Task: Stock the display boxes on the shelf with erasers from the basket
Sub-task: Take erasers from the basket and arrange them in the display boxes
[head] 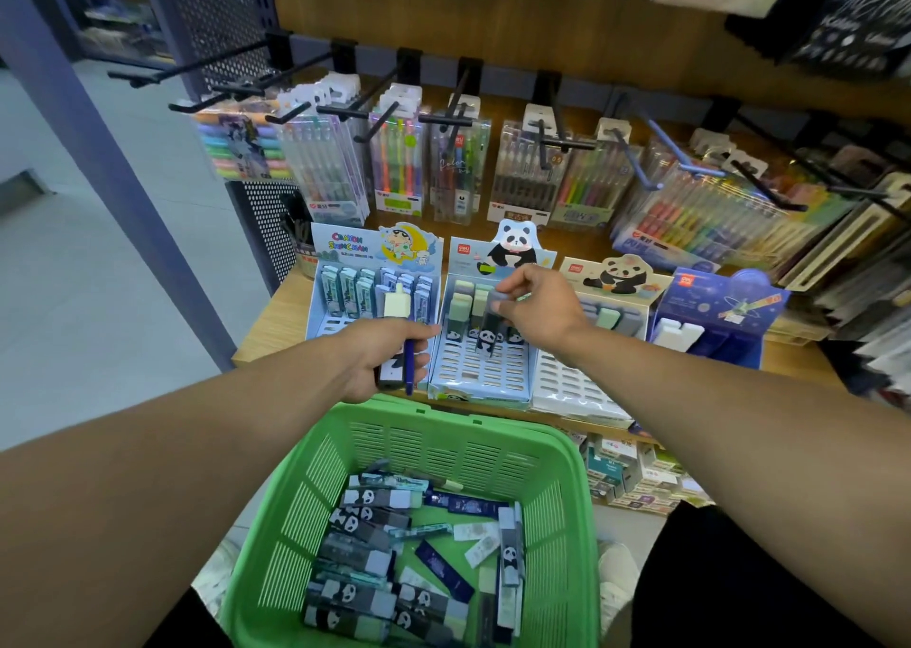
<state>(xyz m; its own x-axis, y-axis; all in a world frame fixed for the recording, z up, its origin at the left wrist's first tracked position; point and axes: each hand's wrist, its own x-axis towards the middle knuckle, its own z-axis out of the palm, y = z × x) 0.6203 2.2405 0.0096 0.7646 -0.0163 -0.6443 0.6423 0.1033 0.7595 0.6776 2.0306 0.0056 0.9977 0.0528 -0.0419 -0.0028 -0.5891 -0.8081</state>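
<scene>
Green plastic basket (pixel 567 499), slotted walls, sits low in front of the shelf (pixel 276 322). Inside: loose pile of sleeved erasers (pixel 367 539), mostly grey/black panda sleeves with pale blue or green ends, plus a few navy ones and some white ones.

Four card display boxes in a row on the wooden shelf:
- Crayon Shinchan box (pixel 325 322), far left: back rows filled with upright blue-sleeved erasers, front slots bare.
- Middle panda box (pixel 480 376), light blue slotted tray: green, cream and grey erasers standing in the back rows, front rows unfilled.
- Second panda box (pixel 577 386), white slotted tray: grey and green erasers at the back only.
- Navy space-print box (pixel 710 312), far right: white blocks at its front left.

Hands:
- Left hand (pixel 382 359) fingers curled round a small bunch: a dark panda-sleeved eraser, a navy stick-shaped piece and a pale cream block sticking out the top. Exact count hard to tell, grip hides it. Hand is over the front edge of the Shinchan box.
- Right hand (pixel 535 310) pinches a panda eraser (pixel 488 334) by its top end between thumb and fingers, held upright over the middle panda box, lower end at the filled rows.

Pen packs (pixel 394 164) hang on black pegs behind the boxes.
</scene>
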